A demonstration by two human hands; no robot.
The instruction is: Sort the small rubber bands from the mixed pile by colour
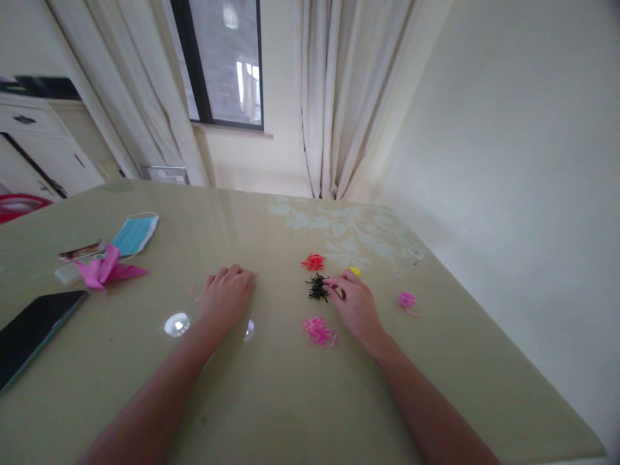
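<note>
My left hand (225, 294) lies palm down on the table, its fingers lying on the surface with nothing visible in them. At the right edge of a small pile of black string-like pieces (317, 287), my right hand (356, 303) pinches with thumb and forefinger at the black strands. Just behind that pile is a heap of red pieces (314, 261). Nearer to me sits a heap of pink pieces (320, 330). Something yellow (355, 271) shows partly behind my right hand. To its right lies a small pink coil (407, 300) with a loose end.
On the left of the glossy table (281, 400) are a dark phone (39, 329), a pink folded-paper figure (109, 268) and a blue face mask (136, 234). A clear ring-like item (415, 254) lies at the right. A wall (523, 194) runs along the right side.
</note>
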